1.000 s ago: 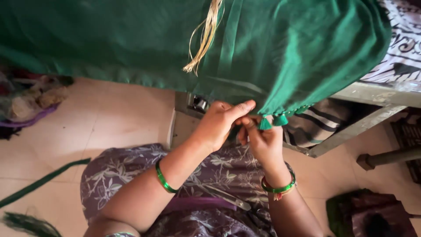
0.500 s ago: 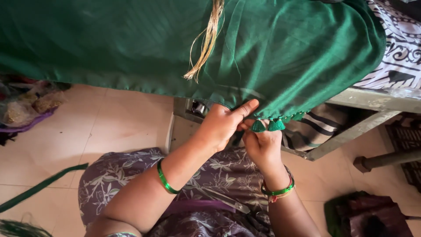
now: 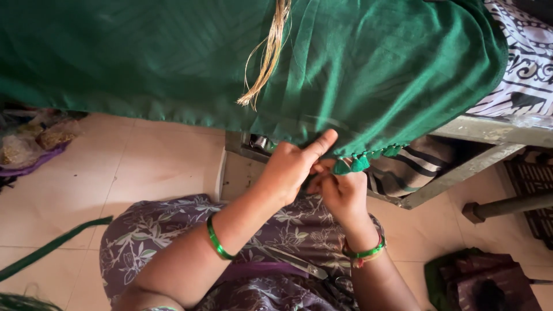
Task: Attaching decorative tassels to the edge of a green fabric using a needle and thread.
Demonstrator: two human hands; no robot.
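Observation:
A large green cloth (image 3: 368, 69) hangs over the edge of a bed, with a row of small green tassels (image 3: 368, 158) along its lower hem. My left hand (image 3: 291, 167) pinches the hem from the left, thumb pressed up against the cloth. My right hand (image 3: 343, 193) is closed just below the tassels, fingers gripping the hem edge at a tassel. The two hands touch each other. A bundle of golden threads (image 3: 268, 55) lies on top of the cloth. Scissors (image 3: 296, 265) rest on my lap.
The metal bed frame (image 3: 461, 167) runs at the right, with a black-and-white patterned sheet (image 3: 527, 69) above it. A green strip (image 3: 52, 247) lies on the tiled floor at left. Bags (image 3: 29, 144) sit at far left, dark cloth (image 3: 478, 282) at lower right.
Both hands have stayed at the hem, shifting slightly right along the tassel row. The view has tilted a little, showing more tassels.

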